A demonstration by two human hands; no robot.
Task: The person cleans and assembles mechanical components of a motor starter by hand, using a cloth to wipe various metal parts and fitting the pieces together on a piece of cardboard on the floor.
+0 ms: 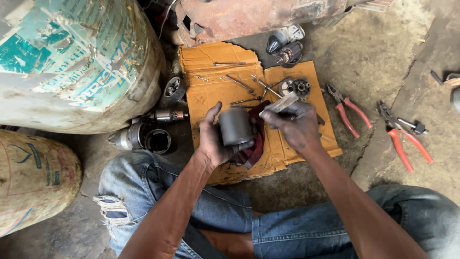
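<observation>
My left hand (215,139) grips a dark grey metal cylinder housing (235,126), held upright above a dark red rag (254,151). My right hand (297,125) pinches a folded strip of grey abrasive paper (279,104) just right of the cylinder's top rim. Both hands hover over a torn piece of brown cardboard (211,93) on the concrete floor. I sit cross-legged in torn blue jeans.
On the cardboard lie long bolts (241,84) and a round end plate (298,87). A motor armature (168,115) and a housing (146,139) lie left. Two red-handled pliers (349,111) (405,139) lie right. Large drums (72,62) stand at the left.
</observation>
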